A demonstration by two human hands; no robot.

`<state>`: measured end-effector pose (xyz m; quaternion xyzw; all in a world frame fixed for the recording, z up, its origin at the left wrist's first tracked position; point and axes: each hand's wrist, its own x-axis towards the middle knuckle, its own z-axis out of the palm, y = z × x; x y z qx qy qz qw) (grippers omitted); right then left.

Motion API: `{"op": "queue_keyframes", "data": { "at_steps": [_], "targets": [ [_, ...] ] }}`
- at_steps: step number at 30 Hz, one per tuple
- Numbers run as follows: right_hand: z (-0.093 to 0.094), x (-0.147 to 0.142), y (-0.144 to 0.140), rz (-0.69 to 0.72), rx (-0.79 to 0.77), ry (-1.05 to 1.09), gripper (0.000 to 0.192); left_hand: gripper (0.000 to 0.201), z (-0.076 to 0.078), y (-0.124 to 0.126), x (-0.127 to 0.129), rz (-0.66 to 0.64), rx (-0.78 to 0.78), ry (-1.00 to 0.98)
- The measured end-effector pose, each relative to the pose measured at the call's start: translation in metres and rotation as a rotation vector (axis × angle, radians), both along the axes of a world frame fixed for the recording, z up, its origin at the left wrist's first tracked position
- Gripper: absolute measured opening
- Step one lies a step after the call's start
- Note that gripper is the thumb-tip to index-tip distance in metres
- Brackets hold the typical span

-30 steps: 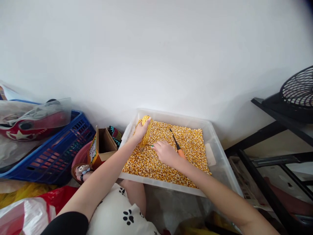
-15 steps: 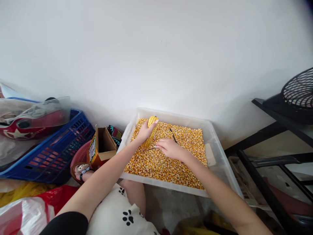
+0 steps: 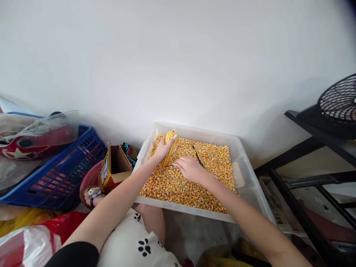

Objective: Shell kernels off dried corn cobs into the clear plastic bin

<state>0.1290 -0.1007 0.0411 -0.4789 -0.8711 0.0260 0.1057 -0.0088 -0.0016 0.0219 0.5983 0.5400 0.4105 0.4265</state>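
Note:
My left hand is wrapped round a yellow ear of corn, holding it tilted above loose kernels. My right hand is closed on a thin dark rod-like tool; its tip points left at the lower part of the ear, and the fingers cover its other end. Whether the tip touches the corn, I cannot tell. Beneath both hands, yellow corn kernels fill much of a translucent plastic bin. A black slim stick-like object lies on the kernels behind my right hand, partly hidden by it.
To the left stand an open cardboard box, a pink basin and a blue basket with bagged items. A black metal frame with a fan stands at the right. A white wall rises behind the bin.
Both hands have shifted slightly left, the left one with the corn and the right one with the thin tool. The grips look the same.

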Motion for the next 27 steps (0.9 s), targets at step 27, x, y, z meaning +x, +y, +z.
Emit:
{"op": "queue_keyframes", "data": {
  "at_steps": [27],
  "targets": [
    [0.007,0.009,0.005,0.031,-0.051,0.038,0.027,0.049,0.0,-0.002,0.003,-0.048,0.075,0.032]
  ]
}}
